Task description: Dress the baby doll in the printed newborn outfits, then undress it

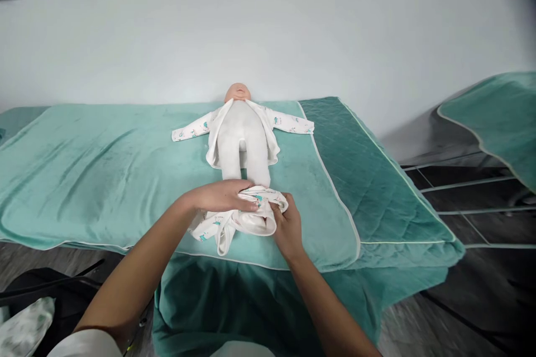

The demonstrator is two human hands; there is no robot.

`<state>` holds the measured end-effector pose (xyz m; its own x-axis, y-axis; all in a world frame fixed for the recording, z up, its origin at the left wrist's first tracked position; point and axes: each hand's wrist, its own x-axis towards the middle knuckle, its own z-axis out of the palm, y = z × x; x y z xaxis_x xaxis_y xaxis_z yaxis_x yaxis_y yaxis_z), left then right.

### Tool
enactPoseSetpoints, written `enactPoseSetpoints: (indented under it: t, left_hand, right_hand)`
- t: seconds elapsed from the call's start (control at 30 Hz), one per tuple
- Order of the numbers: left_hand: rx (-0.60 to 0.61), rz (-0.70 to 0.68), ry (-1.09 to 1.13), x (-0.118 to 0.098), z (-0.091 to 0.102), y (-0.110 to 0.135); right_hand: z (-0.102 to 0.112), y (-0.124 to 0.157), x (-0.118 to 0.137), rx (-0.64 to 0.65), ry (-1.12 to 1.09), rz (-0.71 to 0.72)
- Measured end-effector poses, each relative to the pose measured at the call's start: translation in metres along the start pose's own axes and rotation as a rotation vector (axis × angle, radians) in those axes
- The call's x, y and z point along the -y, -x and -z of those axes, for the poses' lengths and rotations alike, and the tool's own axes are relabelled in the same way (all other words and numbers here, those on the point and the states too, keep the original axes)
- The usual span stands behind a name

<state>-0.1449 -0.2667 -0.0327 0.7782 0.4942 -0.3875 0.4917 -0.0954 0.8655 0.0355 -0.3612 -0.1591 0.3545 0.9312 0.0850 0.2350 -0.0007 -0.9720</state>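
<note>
A baby doll (pixel 242 128) with a pale cloth body lies on its back, head toward the wall. Its arms are in the sleeves of a white printed jacket (pixel 292 122), which hangs open at the front. At the doll's feet, white printed baby pants (pixel 255 223) are bunched up around the end of one leg. My left hand (pixel 228 196) grips the pants from the left, thumb on top of the fabric. From the right, my right hand (pixel 288 226) pinches the gathered opening. The doll's feet are hidden by cloth and hands.
A teal blanket (pixel 104 178) covers the bed, over a quilted darker green cover (pixel 377 195). A white wall (pixel 268 39) stands behind. To the right are a metal rack (pixel 473 212) and another teal cloth (pixel 498 122). A black bag (pixel 62 307) lies at lower left.
</note>
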Motion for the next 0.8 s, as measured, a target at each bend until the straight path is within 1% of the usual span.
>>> enactPoseSetpoints:
  t: [0.1, 0.17, 0.23, 0.33, 0.47, 0.6, 0.7, 0.8]
  left_hand:
    - [0.068, -0.017, 0.134, 0.001, 0.004, 0.001]
    - [0.041, -0.030, 0.164, 0.001, 0.006, 0.000]
    - [-0.037, -0.036, 0.137, -0.001, 0.009, -0.003]
    - [-0.190, -0.051, 0.058, -0.003, 0.013, -0.010]
    - [-0.388, -0.098, -0.026, -0.005, 0.015, -0.022]
    - [-0.567, -0.120, -0.048, -0.002, 0.015, -0.034]
    - [-0.657, -0.105, -0.075, 0.003, 0.016, -0.041]
    - [-0.714, -0.083, -0.110, 0.006, 0.019, -0.047]
  right_hand:
    - [0.000, -0.012, -0.002, -0.020, 0.038, 0.051]
    - [0.002, -0.023, -0.002, -0.023, 0.071, 0.088]
    - [0.003, -0.034, -0.002, -0.024, 0.098, 0.134]
    - [0.004, -0.051, -0.003, -0.007, 0.129, 0.204]
    - [0.005, -0.076, -0.005, 0.001, 0.143, 0.241]
    - [0.003, -0.103, -0.004, 0.038, 0.133, 0.293]
    - [0.001, -0.123, 0.000, 0.085, 0.140, 0.335]
    - [-0.002, -0.137, 0.002, 0.120, 0.154, 0.358]
